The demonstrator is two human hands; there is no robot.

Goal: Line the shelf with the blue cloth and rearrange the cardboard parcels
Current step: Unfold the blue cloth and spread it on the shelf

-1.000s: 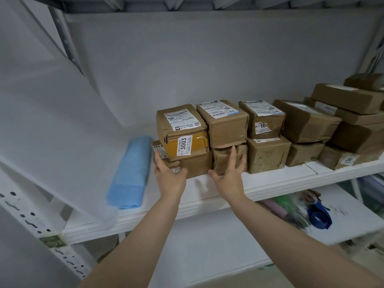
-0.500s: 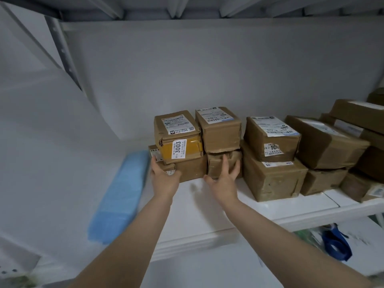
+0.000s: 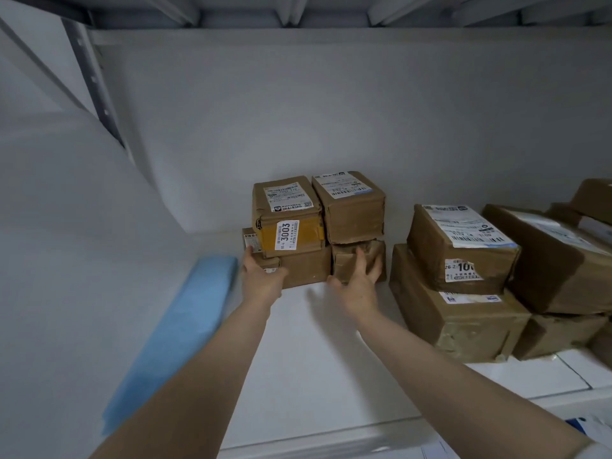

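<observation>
Both hands flat against the four-parcel stack [image 3: 318, 226] at the shelf [image 3: 331, 376] back: left hand [image 3: 261, 279] on its lower left parcel [image 3: 298, 270], right hand [image 3: 359, 283] on the lower right parcel [image 3: 359, 256], fingers spread, gripping nothing. Folded blue cloth [image 3: 178, 336] left of stack; more parcels [image 3: 463, 276] right of it, apart.

Folded light-blue cloth [image 3: 185, 329] smeared by motion blur, edges soft, near end cut by the pale panel at left. Left hand [image 3: 261, 279] covers the front left corner of the lower brown cardboard parcel [image 3: 304, 266]; its label half hidden. Right hand [image 3: 359, 286] blurred, covers part of the small crumpled brown parcel [image 3: 371, 256]. Label print on the top brown boxes [image 3: 351, 207] too small to read. Stacked brown parcels at right [image 3: 583, 253] cut by the frame edge. Blue-and-white item [image 3: 592, 427] at bottom right unidentifiable.
</observation>
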